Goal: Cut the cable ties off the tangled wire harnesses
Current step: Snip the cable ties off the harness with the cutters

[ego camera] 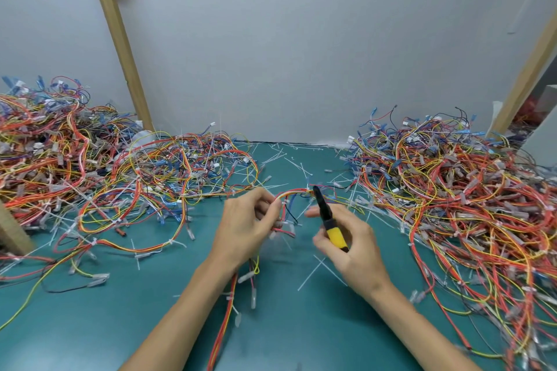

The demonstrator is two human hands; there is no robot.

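Yellow-handled cutters (pixel 334 233) run near-to-far, tip pointing far and slightly left, in the right hand (pixel 352 250), its grip curled round the handles. The left hand (pixel 241 229) pinches a wire harness (pixel 294 191).

head view, looking forward and down

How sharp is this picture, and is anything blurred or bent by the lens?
Head view: soft overall, the left hand gripping the wire harness and the right hand holding the yellow-handled cutter slightly smeared; head view edges: the wooden battens lean outward, likely from wide-angle distortion; head view lighting: even, diffuse, no hard shadows or glare on the green mat.
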